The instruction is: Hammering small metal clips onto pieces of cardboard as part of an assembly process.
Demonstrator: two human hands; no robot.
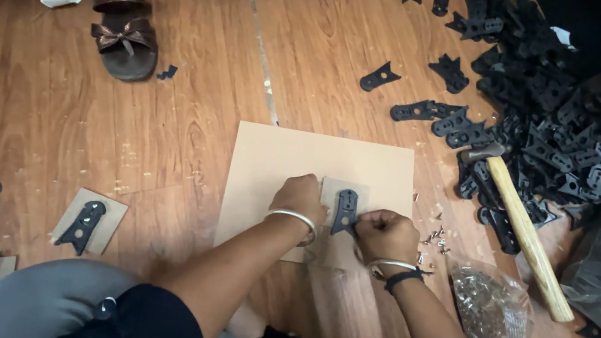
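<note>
Clear bag of small screws

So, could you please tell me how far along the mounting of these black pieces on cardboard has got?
Done: a few black pieces sit on small cardboard cards at the left. In hand: the left hand and right hand hold one black flat piece on a card. Left: a big pile of black pieces beside the wooden-handled hammer.

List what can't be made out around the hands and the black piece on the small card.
- Head view: left hand fingertips curl under, so what they press is hidden.
- Right hand fingers cover the black piece's edge; anything pinched is too small to tell.
- Loose screws: too small to count.
- Hammer head merges with the dark pile.
</note>
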